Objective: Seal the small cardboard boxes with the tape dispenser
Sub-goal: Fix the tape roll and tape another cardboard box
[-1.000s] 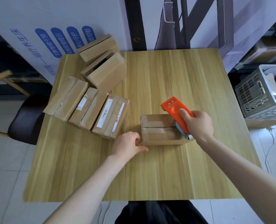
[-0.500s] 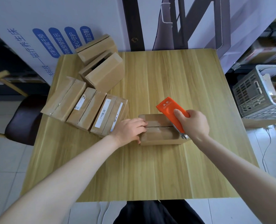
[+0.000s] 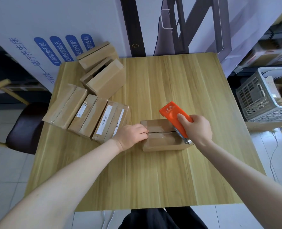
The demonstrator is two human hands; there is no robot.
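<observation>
The small cardboard box (image 3: 163, 135) is set mid-table, its seam steadied at the left end by the flat, ungripping left hand (image 3: 131, 136). The orange tape dispenser (image 3: 175, 118) is gripped in the right hand (image 3: 197, 129) at the right end. Tape could be laid off-seam or wrinkled if the box is allowed to slide.

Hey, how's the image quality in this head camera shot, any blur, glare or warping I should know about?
Head view: wide-angle warping bows the table edges and stretches the forearms at the bottom corners; soft, even light with only faint shadows; mild glare on the taped box top and a pale sheen on the wood; the shelves at far right are smeared, while the orange tape dispenser and both hands are reasonably sharp.
</observation>
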